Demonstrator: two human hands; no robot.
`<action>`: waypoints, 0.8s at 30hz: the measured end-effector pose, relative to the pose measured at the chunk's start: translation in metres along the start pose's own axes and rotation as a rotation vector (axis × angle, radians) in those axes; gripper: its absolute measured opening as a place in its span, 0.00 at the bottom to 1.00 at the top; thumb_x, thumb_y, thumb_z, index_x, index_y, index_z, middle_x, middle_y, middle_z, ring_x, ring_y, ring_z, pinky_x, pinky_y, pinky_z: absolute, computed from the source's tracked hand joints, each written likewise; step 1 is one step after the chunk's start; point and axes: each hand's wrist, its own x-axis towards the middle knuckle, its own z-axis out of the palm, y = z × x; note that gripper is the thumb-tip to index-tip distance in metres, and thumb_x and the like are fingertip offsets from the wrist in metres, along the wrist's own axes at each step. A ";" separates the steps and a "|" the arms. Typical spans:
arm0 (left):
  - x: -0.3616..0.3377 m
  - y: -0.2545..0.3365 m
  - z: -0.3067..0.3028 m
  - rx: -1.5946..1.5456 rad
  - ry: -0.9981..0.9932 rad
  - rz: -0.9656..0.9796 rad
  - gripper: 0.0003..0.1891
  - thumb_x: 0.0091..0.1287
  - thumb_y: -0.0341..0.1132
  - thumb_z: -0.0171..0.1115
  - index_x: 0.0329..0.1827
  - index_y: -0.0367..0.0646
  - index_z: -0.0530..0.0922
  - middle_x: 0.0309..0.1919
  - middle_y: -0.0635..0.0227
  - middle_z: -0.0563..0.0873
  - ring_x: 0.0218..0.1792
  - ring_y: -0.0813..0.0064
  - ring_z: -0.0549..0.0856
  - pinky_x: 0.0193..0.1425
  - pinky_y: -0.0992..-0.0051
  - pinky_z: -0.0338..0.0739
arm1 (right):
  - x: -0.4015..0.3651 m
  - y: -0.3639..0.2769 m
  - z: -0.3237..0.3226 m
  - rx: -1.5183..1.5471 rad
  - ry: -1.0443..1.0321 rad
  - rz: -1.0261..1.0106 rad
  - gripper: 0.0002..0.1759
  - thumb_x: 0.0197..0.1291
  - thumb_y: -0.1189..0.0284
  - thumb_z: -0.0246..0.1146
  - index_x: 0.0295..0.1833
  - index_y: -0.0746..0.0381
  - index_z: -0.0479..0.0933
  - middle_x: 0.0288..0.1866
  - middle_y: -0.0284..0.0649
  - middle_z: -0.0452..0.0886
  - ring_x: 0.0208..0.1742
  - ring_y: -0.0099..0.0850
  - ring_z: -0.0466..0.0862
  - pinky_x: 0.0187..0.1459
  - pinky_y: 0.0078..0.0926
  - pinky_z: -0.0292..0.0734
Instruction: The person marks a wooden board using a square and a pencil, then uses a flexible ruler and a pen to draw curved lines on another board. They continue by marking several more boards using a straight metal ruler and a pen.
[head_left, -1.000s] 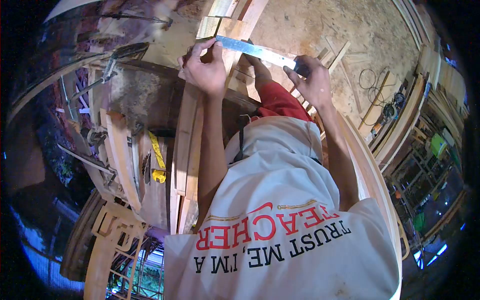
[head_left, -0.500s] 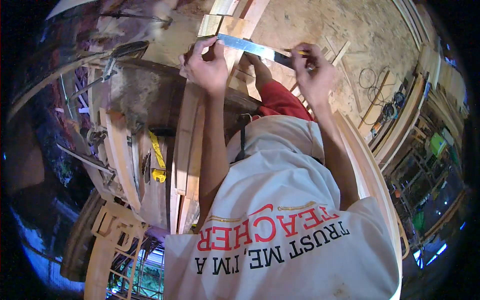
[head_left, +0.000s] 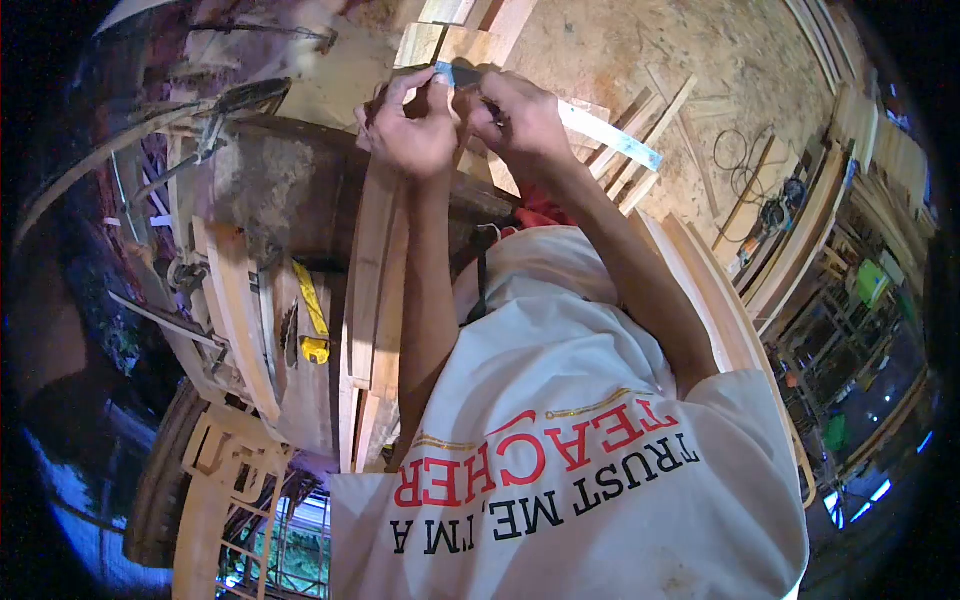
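A shiny metal ruler lies slanted across pale wooden pieces at the top of the view. My left hand pinches its left end, thumb on top, against the wood. Close beside it, my right hand has its fingers curled over the ruler's middle and hides part of it. A slim yellow pencil showed in that hand half a second ago; now the fingers cover it. The ruler's far end sticks out to the right, past my right hand.
A yellow tape measure rests on a board at the left. Long wooden beams run below my left hand. Thin wood strips lie on the dusty floor at right, near a coiled cable and stacked boards.
My right hand has moved left along the ruler, close to my left hand, uncovering the ruler's right end. My left hand has stayed nearly in place, pinching the ruler.
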 end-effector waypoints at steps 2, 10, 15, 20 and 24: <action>0.000 0.004 -0.003 0.058 0.000 0.046 0.08 0.56 0.35 0.80 0.38 0.48 0.91 0.37 0.67 0.93 0.39 0.66 0.89 0.54 0.66 0.78 | 0.000 0.001 0.002 -0.015 -0.001 0.003 0.07 0.60 0.74 0.64 0.39 0.62 0.73 0.33 0.49 0.79 0.37 0.52 0.82 0.38 0.46 0.78; -0.001 -0.012 0.005 0.026 0.034 0.007 0.07 0.53 0.42 0.77 0.34 0.59 0.89 0.35 0.76 0.91 0.43 0.62 0.86 0.58 0.61 0.74 | 0.004 -0.011 -0.003 0.448 0.097 0.419 0.08 0.62 0.77 0.59 0.46 0.63 0.78 0.30 0.34 0.78 0.32 0.20 0.78 0.34 0.21 0.72; 0.000 -0.009 0.000 0.075 -0.010 0.054 0.10 0.55 0.38 0.81 0.40 0.57 0.90 0.37 0.70 0.93 0.42 0.65 0.90 0.61 0.65 0.75 | 0.004 -0.036 -0.025 1.228 0.121 0.564 0.09 0.65 0.80 0.54 0.48 0.67 0.75 0.30 0.34 0.76 0.30 0.20 0.72 0.35 0.18 0.65; 0.000 0.006 -0.002 0.072 0.022 -0.022 0.09 0.54 0.35 0.81 0.38 0.55 0.91 0.36 0.69 0.92 0.42 0.63 0.86 0.52 0.65 0.79 | 0.004 -0.042 -0.034 1.313 0.051 0.503 0.08 0.65 0.82 0.55 0.49 0.68 0.75 0.30 0.35 0.77 0.28 0.22 0.72 0.34 0.19 0.66; 0.000 0.007 -0.003 0.136 0.006 -0.057 0.07 0.56 0.40 0.77 0.37 0.58 0.89 0.38 0.75 0.91 0.44 0.62 0.85 0.56 0.63 0.73 | 0.003 -0.042 -0.028 1.136 0.087 0.502 0.08 0.64 0.83 0.57 0.48 0.66 0.75 0.31 0.35 0.78 0.29 0.22 0.74 0.33 0.19 0.69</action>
